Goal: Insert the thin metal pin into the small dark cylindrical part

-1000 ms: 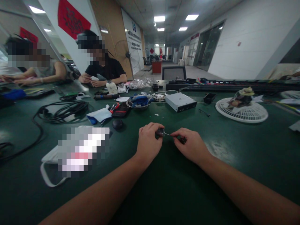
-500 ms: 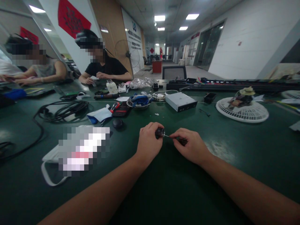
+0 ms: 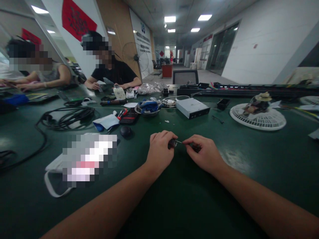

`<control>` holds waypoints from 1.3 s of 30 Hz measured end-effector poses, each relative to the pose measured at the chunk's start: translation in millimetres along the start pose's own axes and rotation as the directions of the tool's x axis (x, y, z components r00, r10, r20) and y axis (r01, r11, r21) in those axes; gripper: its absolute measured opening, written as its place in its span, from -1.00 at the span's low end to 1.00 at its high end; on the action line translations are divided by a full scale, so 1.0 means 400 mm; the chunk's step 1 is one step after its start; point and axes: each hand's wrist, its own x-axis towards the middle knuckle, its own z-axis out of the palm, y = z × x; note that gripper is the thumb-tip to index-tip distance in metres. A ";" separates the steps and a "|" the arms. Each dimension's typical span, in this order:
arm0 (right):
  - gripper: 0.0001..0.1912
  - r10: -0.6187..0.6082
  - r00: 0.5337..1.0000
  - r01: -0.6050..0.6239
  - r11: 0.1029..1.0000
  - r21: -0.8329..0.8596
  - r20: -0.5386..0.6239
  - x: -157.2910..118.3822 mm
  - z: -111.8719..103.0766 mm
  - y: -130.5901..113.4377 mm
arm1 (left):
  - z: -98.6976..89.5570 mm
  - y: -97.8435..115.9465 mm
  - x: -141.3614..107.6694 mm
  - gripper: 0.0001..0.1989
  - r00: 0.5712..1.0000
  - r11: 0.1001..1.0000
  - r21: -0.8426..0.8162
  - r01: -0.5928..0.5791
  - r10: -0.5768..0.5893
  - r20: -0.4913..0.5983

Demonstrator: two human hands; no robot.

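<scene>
Head view: my left hand grips a dark cylinder, my right hand pinches a thin rod; misalignment could cause slipping.

Left fingers partly hide a dark part, perhaps cylindrical.

Both forearms, left hand and right hand are bare.

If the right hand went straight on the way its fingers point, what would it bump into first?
The right hand would likely first meet the dark piece held in the left hand; a thin metal rod shows in the gap between. Depth is hard to judge here.
</scene>
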 end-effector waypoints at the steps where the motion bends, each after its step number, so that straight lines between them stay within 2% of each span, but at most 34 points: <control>1: -0.79 0.033 0.999 -0.033 0.999 -0.029 -0.009 0.000 0.002 0.001 | 0.000 0.000 0.000 -0.69 1.000 1.000 -0.003 -0.006 0.006 0.002; 3: -0.79 0.058 0.998 -0.057 0.995 -0.081 0.015 0.001 0.003 0.000 | 0.000 0.001 0.000 -0.70 1.000 1.000 -0.007 0.008 -0.009 -0.008; 7: -0.79 -0.051 0.995 0.051 0.999 0.002 0.092 0.000 0.001 -0.005 | 0.000 0.000 0.000 -0.70 0.999 0.999 -0.019 0.042 -0.042 -0.022; 9: -0.78 -0.053 0.997 0.051 0.998 0.039 0.052 0.000 0.000 -0.004 | 0.000 -0.001 0.001 -0.70 1.000 0.999 -0.038 0.021 -0.021 -0.003; 11: -0.79 0.008 1.000 -0.008 1.000 -0.006 -0.005 0.000 0.001 -0.003 | 0.001 -0.002 0.001 -0.71 1.000 0.998 -0.056 0.001 -0.001 0.009; 13: -0.80 0.041 0.999 -0.041 0.996 -0.073 0.003 0.000 0.001 -0.003 | 0.001 -0.004 0.001 -0.71 1.000 0.998 -0.063 0.005 -0.004 0.004; 16: -0.79 -0.035 0.995 0.039 0.998 -0.044 0.090 0.000 0.001 -0.005 | 0.002 -0.005 -0.001 -0.69 1.000 0.999 -0.047 0.021 -0.022 -0.011; 18: -0.79 -0.096 0.991 0.095 0.995 0.011 0.097 -0.001 0.001 -0.005 | 0.002 -0.005 -0.002 -0.68 1.000 0.999 -0.039 0.004 -0.004 -0.006; 22: -0.79 -0.017 1.000 0.018 0.996 -0.083 0.008 -0.001 0.004 -0.004 | 0.001 -0.005 -0.003 -0.69 1.000 0.999 -0.028 -0.027 0.027 0.000; 24: -0.79 -0.007 1.000 0.010 0.994 -0.106 0.029 0.000 0.003 -0.004 | 0.001 -0.006 -0.004 -0.68 1.000 1.000 -0.016 -0.012 0.012 -0.013; 26: -0.79 -0.051 0.995 0.056 0.997 -0.060 0.081 0.000 0.002 -0.004 | 0.001 -0.007 -0.003 -0.68 1.000 1.000 -0.012 -0.009 0.009 -0.024; 28: -0.78 -0.074 0.994 0.076 0.997 -0.025 0.078 0.000 0.002 -0.004 | 0.002 -0.007 -0.002 -0.68 1.000 0.999 -0.025 -0.020 0.019 -0.020; 33: -0.78 0.018 1.000 -0.019 0.993 -0.120 -0.013 -0.001 0.010 -0.005 | 0.006 -0.008 0.000 -0.70 1.000 0.998 -0.064 -0.027 0.026 -0.012; 37: -0.80 0.054 0.998 -0.050 0.985 -0.168 0.018 0.002 0.008 -0.006 | 0.006 -0.007 -0.001 -0.69 1.000 0.997 -0.073 -0.026 0.025 -0.012; 39: -0.81 0.034 0.998 -0.028 0.991 -0.132 0.048 0.003 0.003 -0.004 | 0.004 -0.005 -0.001 -0.69 0.999 0.997 -0.066 -0.033 0.033 -0.011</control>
